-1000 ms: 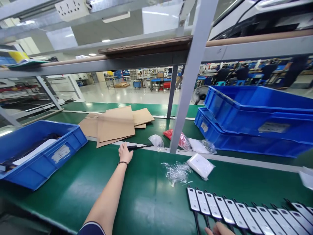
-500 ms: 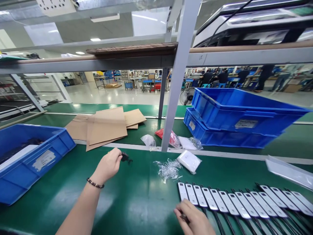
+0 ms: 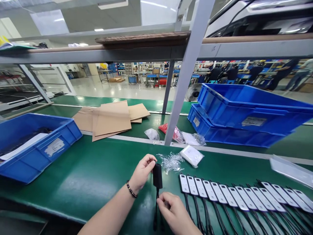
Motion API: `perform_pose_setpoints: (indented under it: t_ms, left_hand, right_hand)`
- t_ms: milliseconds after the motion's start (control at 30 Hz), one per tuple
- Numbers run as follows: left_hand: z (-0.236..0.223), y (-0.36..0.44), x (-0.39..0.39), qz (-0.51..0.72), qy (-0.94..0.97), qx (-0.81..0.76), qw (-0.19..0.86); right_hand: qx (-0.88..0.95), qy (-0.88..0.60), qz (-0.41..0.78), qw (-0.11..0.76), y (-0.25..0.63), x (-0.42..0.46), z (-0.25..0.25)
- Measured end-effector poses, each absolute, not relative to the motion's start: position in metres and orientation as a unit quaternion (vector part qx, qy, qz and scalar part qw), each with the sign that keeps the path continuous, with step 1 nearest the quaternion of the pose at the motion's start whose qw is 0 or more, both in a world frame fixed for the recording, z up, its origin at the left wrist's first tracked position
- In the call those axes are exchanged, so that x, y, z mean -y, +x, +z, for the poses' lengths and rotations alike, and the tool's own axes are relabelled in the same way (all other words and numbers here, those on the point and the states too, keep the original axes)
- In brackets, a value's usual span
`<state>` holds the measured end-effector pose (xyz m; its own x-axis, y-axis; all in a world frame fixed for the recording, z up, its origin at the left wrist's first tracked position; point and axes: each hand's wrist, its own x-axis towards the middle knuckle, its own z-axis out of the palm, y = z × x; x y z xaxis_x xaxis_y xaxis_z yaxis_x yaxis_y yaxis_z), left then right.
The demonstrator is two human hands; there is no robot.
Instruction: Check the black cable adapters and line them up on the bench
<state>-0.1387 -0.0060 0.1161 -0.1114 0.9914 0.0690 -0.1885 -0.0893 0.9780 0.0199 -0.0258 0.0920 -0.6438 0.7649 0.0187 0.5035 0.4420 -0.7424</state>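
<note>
My left hand (image 3: 143, 172) pinches the top of a small black device (image 3: 157, 176) and holds it upright over the green belt (image 3: 93, 176). A black cable (image 3: 156, 212) hangs from the device, and my right hand (image 3: 174, 213) closes its fingers on that cable just below. To the right lies a row of several white-faced units of the same kind (image 3: 234, 199), side by side, their black cables trailing toward me.
A blue bin (image 3: 36, 147) with papers stands at the left. Flat cardboard sheets (image 3: 112, 119) lie beyond the belt. Stacked blue bins (image 3: 244, 114) sit at the back right. Clear plastic scraps (image 3: 171, 161), a white pouch (image 3: 192, 155) and a grey post (image 3: 182, 85) are ahead.
My left hand picked the black device up from the far edge of the belt and brought it near, in front of me. My right hand rose and took its cable.
</note>
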Motion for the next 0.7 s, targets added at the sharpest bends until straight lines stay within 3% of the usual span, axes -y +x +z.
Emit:
perform_pose_setpoints:
  t_ms: [100, 167, 367, 700]
  left_hand:
    - [0.086, -0.111, 0.003, 0.594, 0.257, -0.35, 0.678]
    - [0.07, -0.097, 0.005, 0.565, 0.186, -0.313, 0.74]
    - [0.048, -0.093, 0.005, 0.553, 0.083, -0.329, 0.761]
    - [0.041, -0.098, 0.008, 0.591, 0.127, -0.308, 0.735]
  right_hand:
    - [0.819, -0.434, 0.32, 0.195, 0.024, 0.02, 0.082]
    - [0.824, -0.445, 0.298, 0.183, 0.026, 0.017, 0.076]
    - [0.824, -0.462, 0.278, 0.177, 0.038, 0.004, 0.082]
    - [0.877, -0.434, 0.041, 0.2, 0.032, -0.032, 0.073]
